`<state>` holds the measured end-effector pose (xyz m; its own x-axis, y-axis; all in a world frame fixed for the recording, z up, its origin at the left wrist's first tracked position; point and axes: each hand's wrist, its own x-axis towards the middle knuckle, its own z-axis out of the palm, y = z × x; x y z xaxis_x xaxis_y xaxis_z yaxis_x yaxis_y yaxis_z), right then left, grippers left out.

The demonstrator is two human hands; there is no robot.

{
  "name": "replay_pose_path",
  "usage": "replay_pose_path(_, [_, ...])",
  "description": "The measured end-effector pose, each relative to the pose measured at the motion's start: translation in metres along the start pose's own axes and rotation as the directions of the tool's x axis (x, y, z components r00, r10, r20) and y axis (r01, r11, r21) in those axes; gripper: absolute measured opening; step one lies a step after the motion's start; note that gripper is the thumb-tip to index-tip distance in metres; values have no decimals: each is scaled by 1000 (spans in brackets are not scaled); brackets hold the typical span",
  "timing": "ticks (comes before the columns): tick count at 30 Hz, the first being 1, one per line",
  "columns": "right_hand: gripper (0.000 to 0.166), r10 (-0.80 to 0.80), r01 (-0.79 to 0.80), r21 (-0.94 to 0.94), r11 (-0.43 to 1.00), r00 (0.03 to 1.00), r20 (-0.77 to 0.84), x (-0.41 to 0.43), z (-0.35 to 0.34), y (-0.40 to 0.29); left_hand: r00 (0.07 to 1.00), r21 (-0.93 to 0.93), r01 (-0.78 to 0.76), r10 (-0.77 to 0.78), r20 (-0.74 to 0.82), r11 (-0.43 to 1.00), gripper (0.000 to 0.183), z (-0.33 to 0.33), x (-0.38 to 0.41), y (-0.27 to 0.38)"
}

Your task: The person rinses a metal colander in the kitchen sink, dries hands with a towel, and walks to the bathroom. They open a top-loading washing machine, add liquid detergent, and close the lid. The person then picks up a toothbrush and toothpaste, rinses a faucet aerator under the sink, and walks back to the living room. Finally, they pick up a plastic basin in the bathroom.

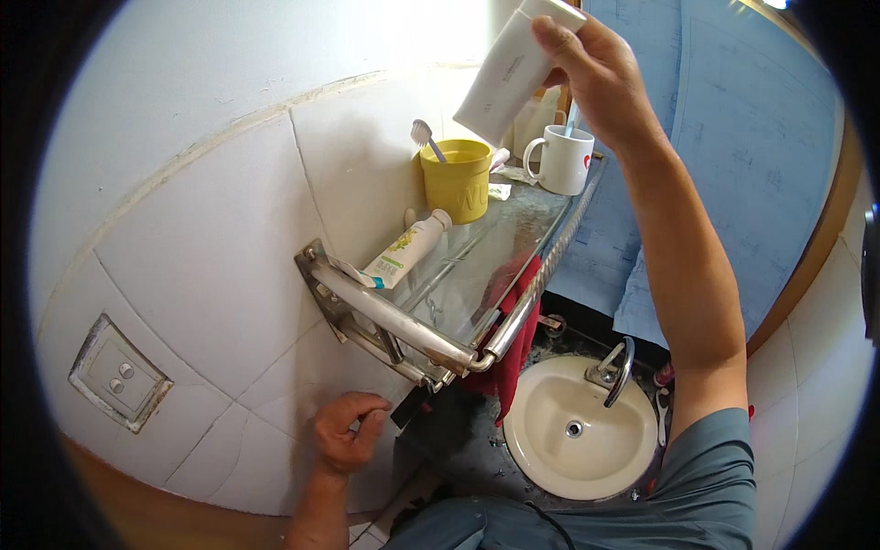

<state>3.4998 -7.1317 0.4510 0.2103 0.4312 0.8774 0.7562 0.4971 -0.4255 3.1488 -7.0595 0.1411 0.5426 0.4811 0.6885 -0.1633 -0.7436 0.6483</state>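
My right hand grips a white squeeze tube by its upper end, thumb across the front. The tube tilts, its flat lower end above a yellow cup. A toothbrush leans in that cup. Under my right wrist, a white mug with a red mark and a handle stands on the glass shelf. A second tube with a flower print lies near the shelf's wall side. Below the shelf's metal end, my left hand is loosely curled, with no object visible in it.
A metal rail edges the shelf, with a red cloth hanging below. Beneath are a cream basin and a chrome faucet on a dark countertop. A wall plate is at left, blue sheeting at right.
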Motion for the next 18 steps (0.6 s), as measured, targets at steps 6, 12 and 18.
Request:
replay_pose_path(6, [50,143,-124,-177,976,985,100,16,39,31,999,-32,-47,47,-6,998,6,5,-7,-8])
replay_pose_path(12, [60,274,-153,-392,907,921,276,13,55,44,991,-26,136,-136,3,990,5,-5,-19,-7])
replay_pose_path(18, [70,178,-79,-237,968,885,430,3,55,45,979,-30,202,-202,-4,979,5,-4,-25,-12])
